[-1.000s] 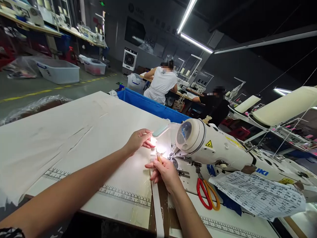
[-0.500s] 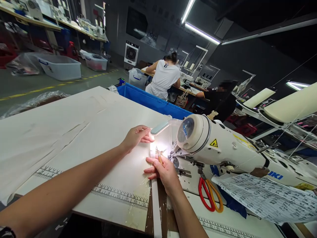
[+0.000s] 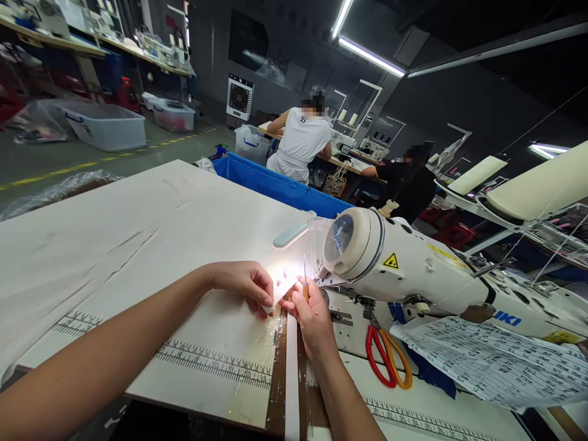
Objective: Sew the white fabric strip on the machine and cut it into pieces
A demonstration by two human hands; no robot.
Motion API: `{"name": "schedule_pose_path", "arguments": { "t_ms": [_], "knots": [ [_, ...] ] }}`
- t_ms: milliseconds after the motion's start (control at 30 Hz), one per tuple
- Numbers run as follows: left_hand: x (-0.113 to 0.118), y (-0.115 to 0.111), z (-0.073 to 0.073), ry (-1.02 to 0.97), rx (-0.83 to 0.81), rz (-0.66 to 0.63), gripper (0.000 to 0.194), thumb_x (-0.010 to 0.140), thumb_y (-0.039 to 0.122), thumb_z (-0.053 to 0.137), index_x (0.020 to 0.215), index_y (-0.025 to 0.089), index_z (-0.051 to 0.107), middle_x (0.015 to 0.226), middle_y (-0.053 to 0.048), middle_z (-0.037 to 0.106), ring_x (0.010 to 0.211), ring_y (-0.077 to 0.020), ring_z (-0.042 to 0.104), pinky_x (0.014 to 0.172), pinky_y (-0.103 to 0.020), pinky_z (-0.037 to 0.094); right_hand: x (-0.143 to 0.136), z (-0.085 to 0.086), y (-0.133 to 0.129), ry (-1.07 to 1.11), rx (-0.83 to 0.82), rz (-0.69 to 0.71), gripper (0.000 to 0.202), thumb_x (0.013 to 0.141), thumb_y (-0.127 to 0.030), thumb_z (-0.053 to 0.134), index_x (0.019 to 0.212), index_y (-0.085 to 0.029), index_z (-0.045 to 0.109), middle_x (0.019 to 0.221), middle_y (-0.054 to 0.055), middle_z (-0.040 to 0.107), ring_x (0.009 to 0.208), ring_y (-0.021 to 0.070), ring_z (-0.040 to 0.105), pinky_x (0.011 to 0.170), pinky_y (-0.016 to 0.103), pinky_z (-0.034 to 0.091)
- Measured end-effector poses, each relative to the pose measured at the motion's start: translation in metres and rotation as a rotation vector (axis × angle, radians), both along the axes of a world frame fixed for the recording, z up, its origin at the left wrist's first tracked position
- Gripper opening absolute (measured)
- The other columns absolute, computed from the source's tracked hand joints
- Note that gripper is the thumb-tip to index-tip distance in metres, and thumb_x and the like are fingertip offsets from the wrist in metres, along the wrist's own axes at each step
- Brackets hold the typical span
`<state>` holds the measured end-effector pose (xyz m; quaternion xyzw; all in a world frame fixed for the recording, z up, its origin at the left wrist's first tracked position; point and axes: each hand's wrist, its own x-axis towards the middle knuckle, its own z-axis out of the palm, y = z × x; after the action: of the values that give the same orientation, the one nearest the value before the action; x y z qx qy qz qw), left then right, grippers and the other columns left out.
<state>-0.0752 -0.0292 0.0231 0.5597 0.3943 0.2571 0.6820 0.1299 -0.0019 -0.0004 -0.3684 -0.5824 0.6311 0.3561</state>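
Note:
My left hand (image 3: pixel 250 286) is closed in a pinch on the end of a white fabric strip (image 3: pixel 285 286), beside the sewing machine's lit needle area. My right hand (image 3: pixel 316 321) is closed round an awl (image 3: pixel 305 293) with a wooden handle, its thin metal point sticking up. The strip runs slantwise from my left fingertips to the right fingers, which also touch it. A long white band (image 3: pixel 292 380) hangs below my right hand toward the table's front edge. Glare hides the detail near the fingertips. The white sewing machine (image 3: pixel 413 269) stands just right of my hands.
Scissors (image 3: pixel 388 358) with red and orange handles lie under the machine arm. A printed sheet (image 3: pixel 487 355) is to their right. Ruler markings (image 3: pixel 215 364) run along the white tabletop (image 3: pixel 151 202). Beyond it are a blue bin (image 3: pixel 275 184) and two people at other machines.
My left hand has come down and toward me, pulling the strip end into a slant. The awl in my right hand has turned from pointing up-left to nearly upright.

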Motion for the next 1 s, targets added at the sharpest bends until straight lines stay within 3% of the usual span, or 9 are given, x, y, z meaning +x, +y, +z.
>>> {"name": "schedule_pose_path", "arguments": {
  "t_ms": [133, 367, 667, 1000],
  "knots": [
    [0.0028, 0.0013, -0.0069, 0.03, -0.003, -0.002, 0.017, 0.072, 0.041, 0.076, 0.076, 0.024, 0.074, 0.087, -0.004, 0.076, 0.085, -0.0209, 0.073, 0.076, -0.027, 0.057, -0.001, -0.0034, 0.0001, 0.002, 0.02, 0.012, 0.032, 0.079, -0.038, 0.056, 0.107, -0.024, 0.05, 0.1, 0.003, 0.06, 0.093, 0.0199, 0.061, 0.082, 0.035, 0.056],
    [0.003, 0.0002, -0.0037, 0.058, 0.005, -0.006, 0.012, 0.073, 0.037, 0.075, 0.074, 0.025, 0.074, 0.086, -0.003, 0.076, 0.086, -0.0209, 0.073, 0.075, -0.027, 0.056, -0.0022, -0.0048, 0.0012, -0.047, 0.049, -0.008, 0.032, 0.08, -0.038, 0.054, 0.108, -0.023, 0.052, 0.099, 0.003, 0.062, 0.087, 0.0174, 0.061, 0.083, 0.032, 0.054],
    [0.0036, 0.0, -0.0043, 0.059, 0.035, -0.009, 0.011, 0.073, 0.037, 0.074, 0.074, 0.025, 0.074, 0.087, -0.004, 0.076, 0.084, -0.0211, 0.072, 0.073, -0.028, 0.056, -0.0016, -0.0027, 0.0002, -0.116, 0.116, -0.035, 0.029, 0.081, -0.038, 0.053, 0.105, -0.023, 0.053, 0.088, 0.001, 0.061, 0.07, 0.0149, 0.059, 0.067, 0.027, 0.053],
    [0.0046, 0.0003, -0.0061, 0.042, 0.012, 0.009, 0.011, 0.071, 0.035, 0.077, 0.073, 0.024, 0.075, 0.087, -0.006, 0.076, 0.081, -0.0204, 0.073, 0.071, -0.027, 0.057, -0.0019, -0.0039, 0.001, -0.117, 0.138, -0.022, 0.027, 0.081, -0.037, 0.051, 0.105, -0.025, 0.053, 0.084, 0.0, 0.062, 0.067, 0.0162, 0.059, 0.064, 0.028, 0.053]
  ]
}}
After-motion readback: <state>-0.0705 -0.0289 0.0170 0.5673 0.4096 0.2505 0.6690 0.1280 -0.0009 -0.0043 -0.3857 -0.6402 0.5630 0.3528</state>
